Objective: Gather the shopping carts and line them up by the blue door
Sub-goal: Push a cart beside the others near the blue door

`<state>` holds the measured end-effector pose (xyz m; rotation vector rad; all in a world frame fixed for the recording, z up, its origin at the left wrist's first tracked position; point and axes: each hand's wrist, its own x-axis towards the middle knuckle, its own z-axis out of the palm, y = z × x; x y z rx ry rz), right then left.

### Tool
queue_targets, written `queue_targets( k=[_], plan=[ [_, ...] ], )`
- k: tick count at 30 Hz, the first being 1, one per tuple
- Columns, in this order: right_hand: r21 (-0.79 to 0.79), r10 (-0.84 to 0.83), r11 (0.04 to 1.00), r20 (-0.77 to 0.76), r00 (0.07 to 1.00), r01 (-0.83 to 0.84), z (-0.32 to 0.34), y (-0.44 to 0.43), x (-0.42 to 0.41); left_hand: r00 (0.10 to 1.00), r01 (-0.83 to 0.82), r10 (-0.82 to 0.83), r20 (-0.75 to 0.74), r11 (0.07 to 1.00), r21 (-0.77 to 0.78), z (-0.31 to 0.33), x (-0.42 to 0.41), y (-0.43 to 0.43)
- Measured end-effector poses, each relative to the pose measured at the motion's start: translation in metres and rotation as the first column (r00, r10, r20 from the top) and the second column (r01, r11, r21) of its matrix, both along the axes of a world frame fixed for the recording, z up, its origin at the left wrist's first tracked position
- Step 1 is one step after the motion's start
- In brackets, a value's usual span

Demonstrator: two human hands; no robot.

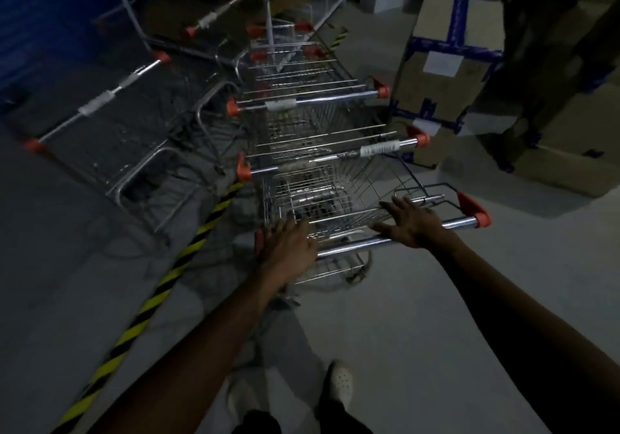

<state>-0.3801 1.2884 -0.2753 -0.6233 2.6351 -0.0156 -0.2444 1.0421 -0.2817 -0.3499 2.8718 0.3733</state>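
A row of nested wire shopping carts runs away from me up the middle. The nearest cart [339, 198] has a chrome handle bar [456, 223] with orange end caps. My left hand [288, 242] lies over the bar's left end, fingers extended. My right hand [411, 222] rests flat on the bar with fingers spread. Two more cart handles [322, 99] sit ahead in the row. A second line of carts [107, 97] stands to the left, angled. The blue door [50, 14] fills the top left corner.
Stacked cardboard boxes [449, 64] with blue tape crowd the right side, close to the row. A yellow and black striped floor strip [151, 302] runs diagonally at the left. A white metal frame [268, 3] stands at the back. My feet [340, 383] are below.
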Motion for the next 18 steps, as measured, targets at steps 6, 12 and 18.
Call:
queue_targets(
  k=[6, 12, 18],
  plan=[
    [-0.079, 0.018, 0.997, -0.014, 1.000, -0.019, 0.001, 0.021, -0.004, 0.996, -0.076, 0.074, -0.043, 0.995, -0.066, 0.004, 0.016, 0.005],
    [-0.142, -0.027, 0.990, -0.033, 0.999, 0.022, -0.004, 0.018, 0.040, 0.994, -0.097, 0.101, 0.042, 0.992, -0.084, -0.001, 0.034, 0.009],
    [-0.181, -0.071, 0.982, -0.100, 0.992, 0.052, -0.013, 0.030, 0.099, 0.996, -0.079, 0.081, 0.027, 0.994, -0.070, -0.003, 0.083, 0.022]
  ],
)
